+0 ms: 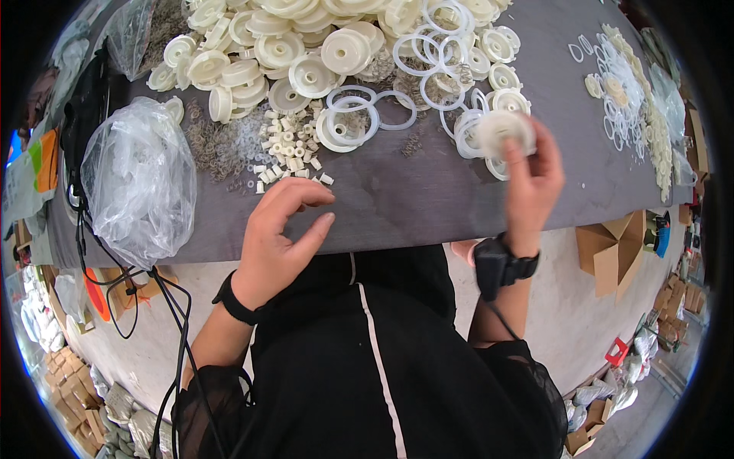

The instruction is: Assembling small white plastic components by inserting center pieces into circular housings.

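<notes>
My right hand (534, 180) grips a round cream plastic disc part (503, 133) at its edge, thumb across its face; the part is smeared by motion. Beneath it lie more round parts and clear rings at the right end of the pile. My left hand (277, 233) hovers by the table's front edge, fingers curved and apart from the thumb, with nothing seen in it. Just beyond its fingers is a heap of small cream bushings (291, 145). Translucent sealing rings (352, 121) lie between the hands, farther back.
A large pile of cream discs (312, 75) covers the back of the grey table (397, 206). Metal springs (218, 145) lie left of the bushings, and a clear plastic bag (140, 180) at the left edge. More rings (621, 107) lie far right. Black cables (182, 306) hang beside my left arm.
</notes>
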Demonstrator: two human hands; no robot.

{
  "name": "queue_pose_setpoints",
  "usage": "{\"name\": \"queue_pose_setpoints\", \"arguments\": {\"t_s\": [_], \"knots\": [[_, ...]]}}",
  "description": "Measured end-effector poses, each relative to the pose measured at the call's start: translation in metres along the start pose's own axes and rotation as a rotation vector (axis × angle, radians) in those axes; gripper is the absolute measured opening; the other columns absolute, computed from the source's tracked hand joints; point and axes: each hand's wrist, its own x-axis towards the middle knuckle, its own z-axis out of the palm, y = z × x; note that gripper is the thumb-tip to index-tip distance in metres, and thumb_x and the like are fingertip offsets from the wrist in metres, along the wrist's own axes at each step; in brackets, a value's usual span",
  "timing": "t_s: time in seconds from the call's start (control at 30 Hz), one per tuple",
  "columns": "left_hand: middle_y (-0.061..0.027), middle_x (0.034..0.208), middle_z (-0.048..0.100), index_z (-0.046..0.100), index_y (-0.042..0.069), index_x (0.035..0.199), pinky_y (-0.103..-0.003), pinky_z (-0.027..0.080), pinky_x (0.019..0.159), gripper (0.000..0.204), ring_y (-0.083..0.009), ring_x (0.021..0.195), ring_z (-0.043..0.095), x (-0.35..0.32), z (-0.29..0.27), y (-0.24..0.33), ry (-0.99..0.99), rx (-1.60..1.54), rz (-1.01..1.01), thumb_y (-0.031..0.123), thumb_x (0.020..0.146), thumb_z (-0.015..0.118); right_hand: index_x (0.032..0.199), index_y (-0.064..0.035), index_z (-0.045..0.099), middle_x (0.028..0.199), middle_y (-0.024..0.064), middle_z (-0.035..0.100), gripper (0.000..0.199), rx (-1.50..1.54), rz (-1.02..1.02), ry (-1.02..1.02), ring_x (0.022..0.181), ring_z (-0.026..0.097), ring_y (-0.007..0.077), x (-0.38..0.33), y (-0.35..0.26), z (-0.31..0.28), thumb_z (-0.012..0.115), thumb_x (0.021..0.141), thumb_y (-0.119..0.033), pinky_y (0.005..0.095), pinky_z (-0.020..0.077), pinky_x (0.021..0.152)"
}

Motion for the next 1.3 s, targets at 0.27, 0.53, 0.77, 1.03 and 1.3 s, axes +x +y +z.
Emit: {"name": "queue_pose_setpoints", "arguments": {"t_s": [0.27, 0.53, 0.77, 1.03, 1.3], "knots": [[-0.0062, 0.078, 0.058, 0.06, 0.002, 0.084, -0.027, 0.044, 0.063, 0.013, -0.0168, 0.069, 0.056, 0.003, -0.008, 0.0, -0.004, 0.073, -0.063, -0.001, 0.072, 0.064, 0.119, 0.0054, 0.054, 0.109, 0.0094, 0.061, 0.041, -0.374, 0.345, 0.009, 0.087, 0.057, 0.0106, 0.059, 0.057, -0.044, 0.057, 0.089, -0.023, 0.0236, 0.0441, 0.071], [-0.0054, 0.075, 0.057, 0.06, 0.003, 0.083, -0.027, 0.042, 0.06, 0.01, -0.0158, 0.065, 0.053, 0.007, -0.033, -0.013, 0.182, 0.223, -0.161, 0.0, 0.073, 0.063, 0.113, 0.0036, 0.057, 0.107, 0.0102, 0.062, 0.028, -0.242, -0.09, 0.348, 0.097, 0.058, 0.0134, 0.011, 0.02, -0.012, 0.053, 0.09, -0.013, 0.0262, 0.0441, 0.086], [-0.0074, 0.084, 0.054, 0.059, 0.005, 0.088, -0.035, 0.044, 0.071, 0.018, -0.027, 0.081, 0.054, 0.022, -0.032, -0.026, 0.149, 0.615, -0.002, 0.003, 0.071, 0.064, 0.094, -0.0065, 0.062, 0.083, 0.0094, 0.061, 0.017, -0.129, -0.267, -0.526, 0.079, 0.06, 0.0248, -0.034, -0.024, 0.1, 0.063, 0.077, -0.008, 0.0322, 0.049, 0.066], [-0.0085, 0.083, 0.055, 0.06, 0.003, 0.092, -0.035, 0.044, 0.072, 0.02, -0.0268, 0.08, 0.055, 0.012, -0.04, -0.034, 0.153, 0.609, -0.08, 0.0, 0.073, 0.062, 0.088, -0.0097, 0.058, 0.077, 0.0054, 0.053, 0.022, -0.29, -0.348, -0.641, 0.073, 0.058, 0.0238, -0.054, -0.028, 0.128, 0.069, 0.07, -0.016, 0.0347, 0.0474, 0.059], [-0.0091, 0.081, 0.055, 0.062, 0.003, 0.087, -0.036, 0.044, 0.071, 0.015, -0.027, 0.079, 0.055, 0.023, -0.033, -0.041, 0.171, 0.691, 0.004, 0.002, 0.072, 0.063, 0.081, -0.0078, 0.062, 0.077, 0.0055, 0.056, 0.014, -0.268, -0.417, -0.618, 0.068, 0.058, 0.0239, -0.057, -0.026, 0.125, 0.07, 0.071, -0.011, 0.0333, 0.0467, 0.058]]}}
